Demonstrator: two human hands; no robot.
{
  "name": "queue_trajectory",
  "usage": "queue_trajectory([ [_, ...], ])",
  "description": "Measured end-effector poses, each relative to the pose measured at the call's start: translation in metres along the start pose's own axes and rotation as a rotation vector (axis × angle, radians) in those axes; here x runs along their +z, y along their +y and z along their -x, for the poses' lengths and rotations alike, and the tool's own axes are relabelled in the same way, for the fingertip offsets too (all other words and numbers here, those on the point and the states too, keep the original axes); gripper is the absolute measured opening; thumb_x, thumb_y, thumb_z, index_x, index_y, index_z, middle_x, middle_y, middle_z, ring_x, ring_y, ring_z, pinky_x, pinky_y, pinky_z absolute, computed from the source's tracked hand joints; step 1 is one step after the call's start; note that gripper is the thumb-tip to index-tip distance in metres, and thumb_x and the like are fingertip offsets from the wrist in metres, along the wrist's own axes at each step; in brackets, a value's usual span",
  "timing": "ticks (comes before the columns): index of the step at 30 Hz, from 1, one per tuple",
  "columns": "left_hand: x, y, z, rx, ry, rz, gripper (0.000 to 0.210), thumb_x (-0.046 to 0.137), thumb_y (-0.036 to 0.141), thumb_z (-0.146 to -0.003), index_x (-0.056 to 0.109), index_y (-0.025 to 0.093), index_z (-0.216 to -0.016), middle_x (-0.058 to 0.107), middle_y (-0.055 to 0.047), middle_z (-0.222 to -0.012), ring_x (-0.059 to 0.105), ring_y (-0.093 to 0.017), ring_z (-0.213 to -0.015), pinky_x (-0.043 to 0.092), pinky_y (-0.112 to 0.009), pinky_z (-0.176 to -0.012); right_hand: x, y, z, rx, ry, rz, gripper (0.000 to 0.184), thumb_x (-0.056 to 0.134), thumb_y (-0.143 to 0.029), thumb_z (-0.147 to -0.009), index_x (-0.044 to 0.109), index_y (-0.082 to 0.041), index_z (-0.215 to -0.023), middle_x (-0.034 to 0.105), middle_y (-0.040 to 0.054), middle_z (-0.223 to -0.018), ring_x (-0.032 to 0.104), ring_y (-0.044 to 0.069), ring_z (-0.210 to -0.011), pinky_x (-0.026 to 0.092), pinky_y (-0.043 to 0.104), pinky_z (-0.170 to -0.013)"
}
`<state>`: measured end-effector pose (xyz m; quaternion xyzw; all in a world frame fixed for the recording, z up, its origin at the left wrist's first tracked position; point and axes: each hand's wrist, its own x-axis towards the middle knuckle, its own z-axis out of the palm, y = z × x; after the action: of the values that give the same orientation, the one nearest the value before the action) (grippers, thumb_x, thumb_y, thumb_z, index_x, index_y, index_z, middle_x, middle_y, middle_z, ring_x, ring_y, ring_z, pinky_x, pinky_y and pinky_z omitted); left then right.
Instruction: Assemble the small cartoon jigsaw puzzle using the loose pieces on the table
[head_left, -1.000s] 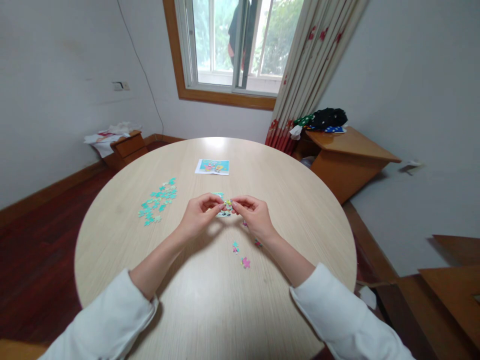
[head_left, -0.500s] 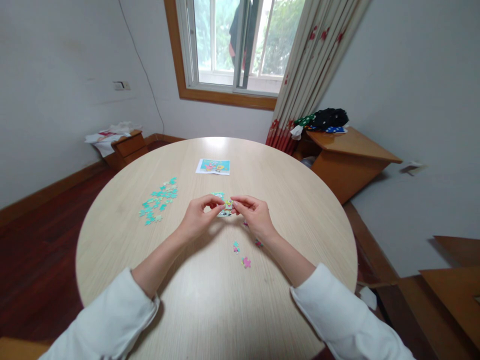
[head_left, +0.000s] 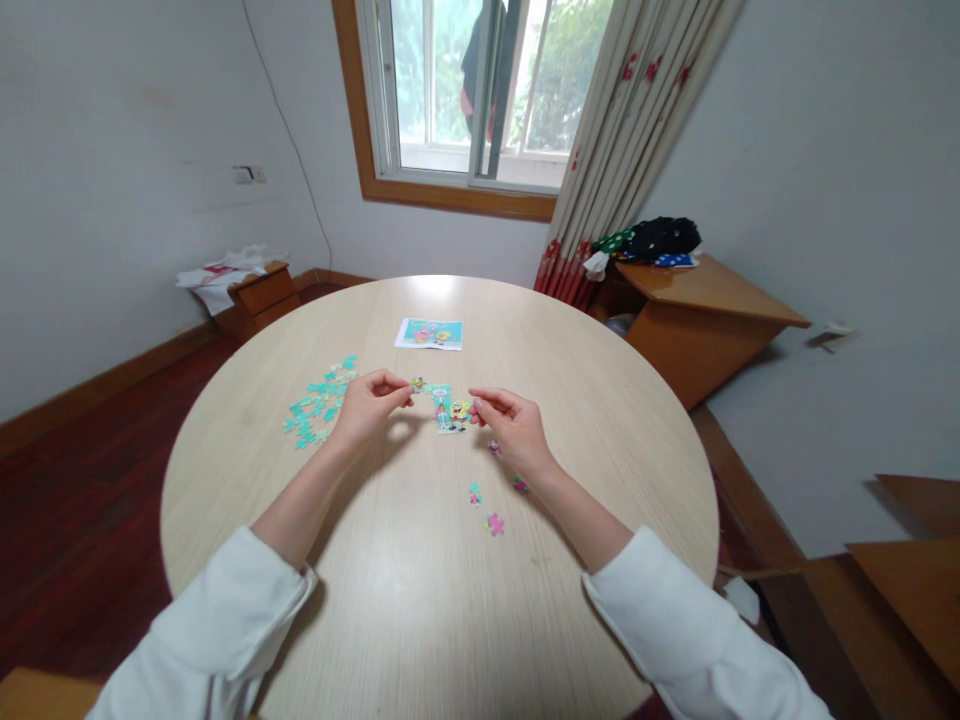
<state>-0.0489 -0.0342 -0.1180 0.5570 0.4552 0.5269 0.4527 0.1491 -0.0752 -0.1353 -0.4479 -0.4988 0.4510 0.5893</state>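
My left hand (head_left: 370,408) is raised over the table, its thumb and forefinger pinching a small yellow-green jigsaw piece (head_left: 418,384). Just right of that piece lies a partly joined jigsaw puzzle (head_left: 442,412), showing a turquoise figure and a yellow square character. At the puzzle's right edge is my right hand (head_left: 514,425), thumb and forefinger slightly apart with nothing visible between them. Several loose pink and turquoise pieces lie nearer to me, among them a pink piece (head_left: 495,523) and a turquoise-pink piece (head_left: 475,493). One more piece (head_left: 494,447) is partly beside my right wrist.
Turquoise loose pieces (head_left: 315,405) are spread at the left of the round table (head_left: 420,620). A picture sheet (head_left: 430,334) lies beyond the puzzle. Behind the table stand a wooden cabinet (head_left: 667,340) with cloths at right and a small drawer unit (head_left: 259,295) at left.
My hands have parted. The left has moved leftward with the yellow-green piece, uncovering the joined puzzle. My right hand stays near the puzzle's right edge.
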Motion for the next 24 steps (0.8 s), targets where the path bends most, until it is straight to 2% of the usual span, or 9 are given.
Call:
queue_trajectory([
  [7,0.0,-0.0049,-0.0022,-0.089,-0.013,0.03,0.026,0.076,0.034,-0.054,0.058,0.016,-0.06,0.06,0.001,-0.05,0.055,-0.011,-0.049,0.043,-0.024,-0.055,-0.0008,0.002,-0.0007,-0.02,0.007,0.021,0.03,0.073,-0.041,-0.066,0.074,-0.017,-0.085,0.072,0.0044,-0.071,0.064,0.014,-0.061,0.055,0.032,-0.064],
  [12,0.0007,-0.0013,0.0003,-0.1,-0.049,0.054,0.03,0.077,0.034,-0.052,0.055,0.016,-0.064,0.06,0.002,-0.05,0.055,-0.011,-0.048,0.041,-0.023,-0.054,-0.0011,0.0018,-0.0006,-0.025,0.007,0.034,0.03,0.073,-0.04,-0.066,0.074,-0.017,-0.086,0.072,0.0044,-0.071,0.064,0.014,-0.061,0.055,0.032,-0.064],
  [17,0.0021,0.0008,0.0029,-0.096,-0.133,0.004,0.024,0.071,0.026,-0.056,0.064,0.016,-0.076,0.061,0.003,-0.054,0.054,-0.01,-0.05,0.039,-0.022,-0.054,-0.0011,0.0001,0.0,-0.005,-0.01,0.034,0.027,0.072,-0.037,-0.066,0.074,-0.018,-0.084,0.073,0.0043,-0.072,0.065,0.014,-0.062,0.056,0.033,-0.067],
  [24,0.0025,-0.0074,0.0023,-0.097,-0.179,-0.078,0.014,0.067,0.022,-0.055,0.065,0.015,-0.067,0.064,-0.001,-0.062,0.057,-0.012,-0.056,0.04,-0.024,-0.056,-0.0023,0.0015,-0.0004,-0.017,-0.025,0.053,0.025,0.072,-0.037,-0.068,0.074,-0.018,-0.084,0.073,0.0054,-0.076,0.066,0.015,-0.065,0.056,0.034,-0.069],
])
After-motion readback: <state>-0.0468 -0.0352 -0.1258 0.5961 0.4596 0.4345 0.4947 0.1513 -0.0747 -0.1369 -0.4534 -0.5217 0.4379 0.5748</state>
